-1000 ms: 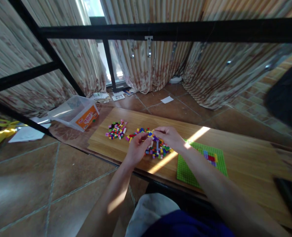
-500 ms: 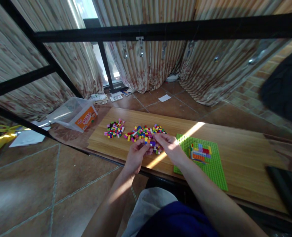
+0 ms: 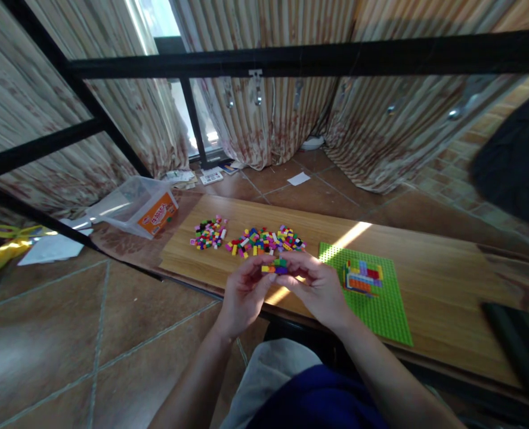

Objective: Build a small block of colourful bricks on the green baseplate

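Note:
My left hand (image 3: 244, 292) and my right hand (image 3: 320, 286) meet above the near edge of the wooden board (image 3: 425, 280). Between their fingertips they pinch a small cluster of joined bricks (image 3: 275, 266), green, orange and purple. Just beyond the hands lies a spread pile of small coloured bricks (image 3: 266, 240), and a second, smaller pile (image 3: 209, 232) sits to its left. To the right of my right hand lies a green baseplate (image 3: 380, 304) with a small multicoloured brick build (image 3: 361, 277) on it.
A clear plastic tub with an orange label (image 3: 141, 205) lies tipped at the board's left end. Black metal bars (image 3: 291, 56) cross overhead. Papers (image 3: 52, 247) lie on the tiled floor at the left. A dark flat object (image 3: 517, 339) sits at the board's right end.
Both hands have drawn back from the brick pile toward me and risen slightly, now holding the small joined cluster between them. The pile lies uncovered.

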`<state>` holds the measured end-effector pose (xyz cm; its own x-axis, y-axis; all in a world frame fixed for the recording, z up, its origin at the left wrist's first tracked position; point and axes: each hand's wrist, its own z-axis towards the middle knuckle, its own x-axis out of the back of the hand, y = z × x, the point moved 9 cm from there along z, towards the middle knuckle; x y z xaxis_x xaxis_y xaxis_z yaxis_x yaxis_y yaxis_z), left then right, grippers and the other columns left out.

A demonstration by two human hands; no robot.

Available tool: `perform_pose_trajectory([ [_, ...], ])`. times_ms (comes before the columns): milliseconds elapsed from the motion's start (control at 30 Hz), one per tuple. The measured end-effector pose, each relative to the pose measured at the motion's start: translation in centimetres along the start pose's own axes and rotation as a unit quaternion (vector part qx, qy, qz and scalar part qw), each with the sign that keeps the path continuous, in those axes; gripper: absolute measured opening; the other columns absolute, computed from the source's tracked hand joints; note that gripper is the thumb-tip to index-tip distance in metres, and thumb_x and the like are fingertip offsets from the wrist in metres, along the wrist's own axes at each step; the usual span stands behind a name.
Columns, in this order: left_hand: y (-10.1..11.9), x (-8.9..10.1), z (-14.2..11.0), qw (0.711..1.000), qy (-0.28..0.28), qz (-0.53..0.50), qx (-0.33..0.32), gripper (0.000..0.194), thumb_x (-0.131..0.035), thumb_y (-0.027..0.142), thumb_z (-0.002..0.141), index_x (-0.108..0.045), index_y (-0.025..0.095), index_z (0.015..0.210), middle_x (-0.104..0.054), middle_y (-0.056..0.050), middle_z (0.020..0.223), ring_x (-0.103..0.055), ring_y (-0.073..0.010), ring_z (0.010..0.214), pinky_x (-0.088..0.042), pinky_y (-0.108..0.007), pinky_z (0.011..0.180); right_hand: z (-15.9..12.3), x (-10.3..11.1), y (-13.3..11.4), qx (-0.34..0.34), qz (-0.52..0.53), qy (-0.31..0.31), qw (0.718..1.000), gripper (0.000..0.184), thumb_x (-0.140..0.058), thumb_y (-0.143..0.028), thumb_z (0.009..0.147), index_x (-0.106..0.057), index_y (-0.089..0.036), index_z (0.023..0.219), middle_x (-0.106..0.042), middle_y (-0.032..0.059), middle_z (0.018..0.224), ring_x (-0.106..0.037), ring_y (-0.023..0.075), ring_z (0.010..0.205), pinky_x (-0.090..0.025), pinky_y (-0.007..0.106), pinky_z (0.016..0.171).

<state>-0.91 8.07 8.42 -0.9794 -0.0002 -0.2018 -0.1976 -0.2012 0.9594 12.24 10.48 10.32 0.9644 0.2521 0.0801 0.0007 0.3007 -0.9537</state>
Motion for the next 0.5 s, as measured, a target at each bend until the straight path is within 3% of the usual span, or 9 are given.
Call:
perform_pose_trajectory([
  [200,1.3,0.2,-0.9,0.996,0.040,0.064,-0.052,0.023,-0.064,0.021,0.082,-0.062,0.022,0.104,-0.065,-0.004,0.102,-0.063,-0.0159,0.092,-0.051,-0.027,0.082,-0.6,0.1,-0.9,0.023,0.024,0.047,0.998,0.032,-0.072,-0.024,0.076,-0.064,-0.025,0.108,-0.068,-0.0003,0.085,-0.063,0.0123,0.074,-0.052,0.025,0.067],
  [333,1.8,-0.2,-1.2,0.996,0.038,0.065,-0.042,0.018,-0.063,0.022,0.082,-0.063,0.021,0.101,-0.064,-0.004,0.097,-0.063,-0.0146,0.084,-0.052,-0.025,0.077,-1.0,0.3,-2.3,0.061,-0.034,0.060,0.996,0.016,-0.071,-0.021,0.077,-0.070,-0.025,0.092,-0.068,-0.0015,0.077,-0.062,0.0108,0.066,-0.051,0.023,0.062],
  [500,1.3,-0.4,-1.2,0.997,0.074,0.020,0.004,0.016,-0.066,0.028,0.079,-0.062,0.021,0.093,-0.066,-0.001,0.081,-0.064,-0.0139,0.073,-0.051,-0.024,0.069,-1.2,0.1,-1.4,-0.006,0.001,0.064,0.998,0.007,-0.069,-0.024,0.078,-0.071,-0.024,0.084,-0.069,0.0001,0.073,-0.063,0.0132,0.063,-0.053,0.026,0.059],
])
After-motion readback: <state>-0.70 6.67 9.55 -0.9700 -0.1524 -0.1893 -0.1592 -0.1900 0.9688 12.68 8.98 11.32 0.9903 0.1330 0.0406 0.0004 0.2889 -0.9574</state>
